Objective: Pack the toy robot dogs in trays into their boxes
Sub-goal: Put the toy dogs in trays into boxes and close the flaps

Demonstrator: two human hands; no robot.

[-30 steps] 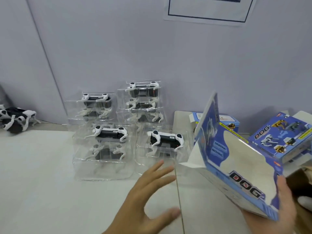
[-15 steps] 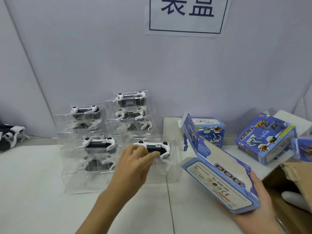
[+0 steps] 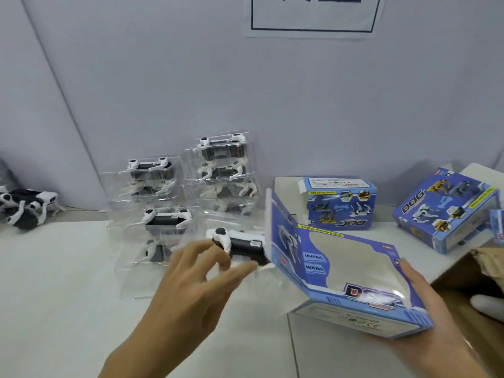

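**Fingers pinch the tray toward the open box**

Fingers (image 3: 215,257) and thumb of the left hand (image 3: 191,285) pinch the clear tray (image 3: 261,276) holding a toy robot dog (image 3: 240,244); half a second ago it sat on the table, now it meets the open blue box (image 3: 349,271) that the right hand (image 3: 428,331) cradles from below. White tabletop (image 3: 54,282), lavender wall (image 3: 136,77) with a sign (image 3: 313,15), stacked trays (image 3: 152,214) behind. The dog lies lengthwise left-right; which end is its head cannot be told.
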